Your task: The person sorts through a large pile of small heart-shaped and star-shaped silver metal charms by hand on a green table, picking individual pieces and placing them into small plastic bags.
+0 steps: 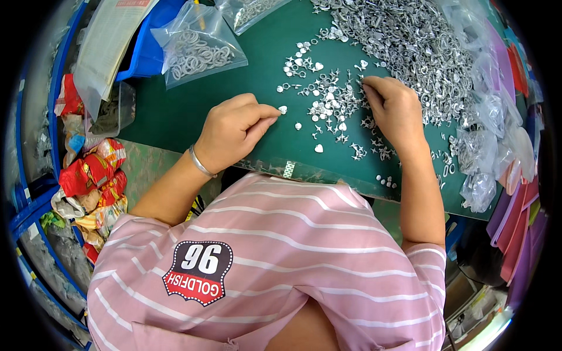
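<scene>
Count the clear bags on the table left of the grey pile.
2: the nearer bag beside the blue bin, and the farther bag to its right, cut by the top edge. More may be hidden.

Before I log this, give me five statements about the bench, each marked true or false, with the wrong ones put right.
1. The left hand has its fingertips at a small heart-shaped piece. True.
2. The silver bracelet is on the right wrist. False: it is on the left wrist.
3. The right hand is nearer than the left to the large heap of silver pieces. True.
4. The table top is bright red. False: it is green.
5. The clear bag of rings lies at the table's right edge. False: it lies at the upper left, beside a blue bin.
</scene>
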Available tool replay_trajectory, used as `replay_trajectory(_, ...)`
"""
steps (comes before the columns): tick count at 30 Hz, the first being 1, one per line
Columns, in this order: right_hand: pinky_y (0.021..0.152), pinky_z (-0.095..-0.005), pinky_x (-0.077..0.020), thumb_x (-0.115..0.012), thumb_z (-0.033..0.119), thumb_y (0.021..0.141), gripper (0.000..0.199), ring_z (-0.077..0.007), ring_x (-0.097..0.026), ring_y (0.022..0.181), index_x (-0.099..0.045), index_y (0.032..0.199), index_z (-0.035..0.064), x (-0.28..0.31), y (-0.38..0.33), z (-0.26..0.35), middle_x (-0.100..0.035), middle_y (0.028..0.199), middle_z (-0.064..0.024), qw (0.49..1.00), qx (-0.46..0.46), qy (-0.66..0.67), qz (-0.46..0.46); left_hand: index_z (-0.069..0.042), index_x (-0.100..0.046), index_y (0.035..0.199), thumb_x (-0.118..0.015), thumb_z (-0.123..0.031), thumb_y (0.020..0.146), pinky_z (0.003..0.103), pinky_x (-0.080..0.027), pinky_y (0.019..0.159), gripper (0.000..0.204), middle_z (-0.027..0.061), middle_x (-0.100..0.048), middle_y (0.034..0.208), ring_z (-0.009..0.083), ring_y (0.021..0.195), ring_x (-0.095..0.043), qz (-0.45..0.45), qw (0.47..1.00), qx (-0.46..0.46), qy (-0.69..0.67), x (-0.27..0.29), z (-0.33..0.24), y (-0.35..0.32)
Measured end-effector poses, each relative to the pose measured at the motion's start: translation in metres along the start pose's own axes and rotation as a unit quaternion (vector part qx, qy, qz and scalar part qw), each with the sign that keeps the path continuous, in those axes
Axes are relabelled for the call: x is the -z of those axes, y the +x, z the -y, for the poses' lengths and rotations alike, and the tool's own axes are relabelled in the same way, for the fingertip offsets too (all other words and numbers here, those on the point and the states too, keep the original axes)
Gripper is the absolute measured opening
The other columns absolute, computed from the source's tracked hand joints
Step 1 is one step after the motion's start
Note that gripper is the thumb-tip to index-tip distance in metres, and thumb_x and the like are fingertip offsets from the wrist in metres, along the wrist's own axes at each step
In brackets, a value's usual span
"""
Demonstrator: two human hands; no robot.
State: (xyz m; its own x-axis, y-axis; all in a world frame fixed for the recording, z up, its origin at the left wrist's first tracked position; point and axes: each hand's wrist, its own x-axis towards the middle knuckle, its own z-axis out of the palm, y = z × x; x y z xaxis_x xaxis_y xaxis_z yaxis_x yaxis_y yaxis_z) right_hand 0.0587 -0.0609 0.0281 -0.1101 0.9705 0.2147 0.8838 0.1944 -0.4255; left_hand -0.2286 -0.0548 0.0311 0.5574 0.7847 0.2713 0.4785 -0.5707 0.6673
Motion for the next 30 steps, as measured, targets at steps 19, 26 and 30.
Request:
replay_trajectory(19, 0.071, -0.0386, -0.0530, -0.067, 0.010, 0.082, 0.013, -0.0327, -0.066, 0.078, -0.071, 0.092, 0.0045, 0.011, 0.003, 0.005, -0.069, 0.086, -0.0143, 0.992, -0.066, 0.098, 0.039, -0.005, -0.063, 0.083, -0.071, -0.001, 0.073, 0.034, -0.045, 0.053, 0.013, 0.0085, -0.052, 0.072, 0.0243, 0.063, -0.056, 0.032, 0.996, -0.078, 0.033, -0.032, -0.008, 0.006)
replay_trajectory(26, 0.068, -0.0406, -0.0526, -0.067, 0.014, 0.081, 0.011, -0.0312, -0.065, 0.076, -0.071, 0.090, 0.0084, 0.006, 0.001, 0.007, -0.066, 0.080, -0.0108, 0.998, -0.039, 0.000, 0.054, -0.003, -0.058, 0.092, -0.060, -0.010, 0.092, 0.028, -0.045, 0.055, 0.008, 0.0054, -0.057, 0.080, 0.0122, 0.068, -0.056, 0.083, 0.881, 0.192, -0.424, -0.016, -0.013, 0.010)
replay_trajectory(30, 0.067, -0.0406, -0.0525, -0.068, 0.012, 0.080, 0.010, -0.0310, -0.065, 0.075, -0.070, 0.088, 0.0073, 0.004, 0.000, 0.007, -0.066, 0.079, -0.0103, 0.998, -0.049, 0.009, 0.045, -0.001, -0.056, 0.101, -0.053, -0.015, 0.098, 0.023, -0.048, 0.058, 0.014, 0.0088, -0.062, 0.094, 0.0110, 0.073, -0.058, 0.057, 0.684, 0.303, -0.661, -0.016, -0.018, 0.020)
